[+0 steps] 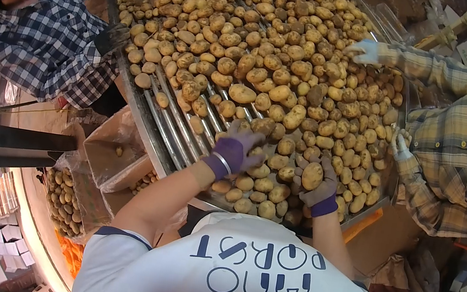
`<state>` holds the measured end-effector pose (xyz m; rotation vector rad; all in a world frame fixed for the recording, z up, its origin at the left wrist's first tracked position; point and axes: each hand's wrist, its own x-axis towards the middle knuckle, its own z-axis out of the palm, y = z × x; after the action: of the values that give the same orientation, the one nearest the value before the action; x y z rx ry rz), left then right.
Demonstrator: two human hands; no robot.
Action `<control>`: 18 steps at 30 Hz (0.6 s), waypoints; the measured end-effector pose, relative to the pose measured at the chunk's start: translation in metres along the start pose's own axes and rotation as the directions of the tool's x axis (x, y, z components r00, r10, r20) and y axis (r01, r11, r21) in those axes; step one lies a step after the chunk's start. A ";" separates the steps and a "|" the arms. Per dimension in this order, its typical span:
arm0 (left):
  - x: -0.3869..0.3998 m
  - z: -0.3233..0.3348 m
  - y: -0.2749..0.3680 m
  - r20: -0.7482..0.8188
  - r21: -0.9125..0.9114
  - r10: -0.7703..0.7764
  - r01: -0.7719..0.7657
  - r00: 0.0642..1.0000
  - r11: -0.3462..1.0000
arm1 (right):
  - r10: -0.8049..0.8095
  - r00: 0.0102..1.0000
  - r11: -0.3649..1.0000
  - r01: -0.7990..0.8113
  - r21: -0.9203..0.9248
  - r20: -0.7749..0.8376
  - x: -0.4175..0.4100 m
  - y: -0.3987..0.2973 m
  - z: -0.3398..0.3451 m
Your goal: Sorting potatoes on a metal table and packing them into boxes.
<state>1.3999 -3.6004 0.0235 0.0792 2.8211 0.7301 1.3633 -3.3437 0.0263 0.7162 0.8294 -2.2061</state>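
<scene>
Many soil-marked potatoes (293,116) cover a metal roller conveyor (168,124) before me. My left hand (237,150), in a purple and grey glove with a pale band at the wrist, reaches over potatoes beside the bare rollers. Its fingers are spread and slightly blurred, and potatoes lie right under and between them; no firm grip shows. My right hand (321,185), gloved alike, is turned palm up and cups one large potato (312,176) against its fingers. Smaller potatoes (267,208) lie on the flat near end of the conveyor, between my forearms.
A person in a checked shirt (45,33) stands at the left edge, dark-gloved hands by the conveyor. Opposite, another person's light-gloved hand (365,52) touches potatoes. Left of me are an open cardboard box (116,150) and a plastic-lined container of potatoes (64,204). The conveyor's metal rim (154,156) runs near my left arm.
</scene>
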 end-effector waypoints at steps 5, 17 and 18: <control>0.074 -0.035 -0.049 -0.447 -0.333 -0.124 -0.037 0.886 0.942 | -0.082 0.997 0.993 0.081 -0.087 -0.005 -0.005 -0.004 -0.010; 0.033 0.009 -0.099 -0.234 -0.539 -0.340 0.169 0.911 0.825 | -0.033 0.957 -0.811 0.142 -0.568 0.287 0.074 -0.030 0.113; 0.017 0.004 -0.088 -0.201 -0.758 -0.395 0.113 0.896 0.643 | -0.043 0.970 -0.882 0.075 -0.466 0.237 0.094 -0.024 0.101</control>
<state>1.3843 -3.6739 -0.0260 -0.6455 2.4866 1.8888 1.2612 -3.4395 0.0365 -0.8165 2.5126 0.1579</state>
